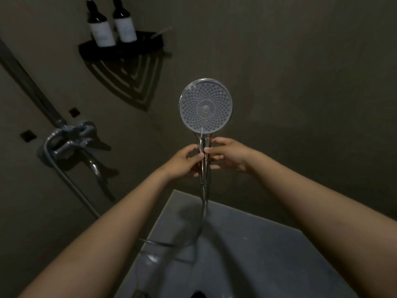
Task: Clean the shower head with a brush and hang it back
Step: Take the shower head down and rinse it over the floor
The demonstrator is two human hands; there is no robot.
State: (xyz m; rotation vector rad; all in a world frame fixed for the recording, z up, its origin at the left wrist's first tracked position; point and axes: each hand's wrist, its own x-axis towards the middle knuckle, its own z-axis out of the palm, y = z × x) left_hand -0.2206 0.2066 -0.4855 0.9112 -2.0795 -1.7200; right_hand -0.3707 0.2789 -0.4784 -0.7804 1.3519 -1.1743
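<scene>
A round chrome shower head (205, 106) with a pale, dotted spray face points toward me, held upright in the middle of the view. My left hand (184, 161) grips its chrome handle from the left. My right hand (227, 154) holds the same handle from the right, fingertips on the front. A metal hose (202, 220) runs down from the handle and curves left. No brush is in view.
A chrome mixer tap (71, 139) with a riser pipe sits on the left wall. A black corner shelf (120, 49) carries two dark bottles (101, 29) at the top. A grey ledge (257, 254) lies below my arms.
</scene>
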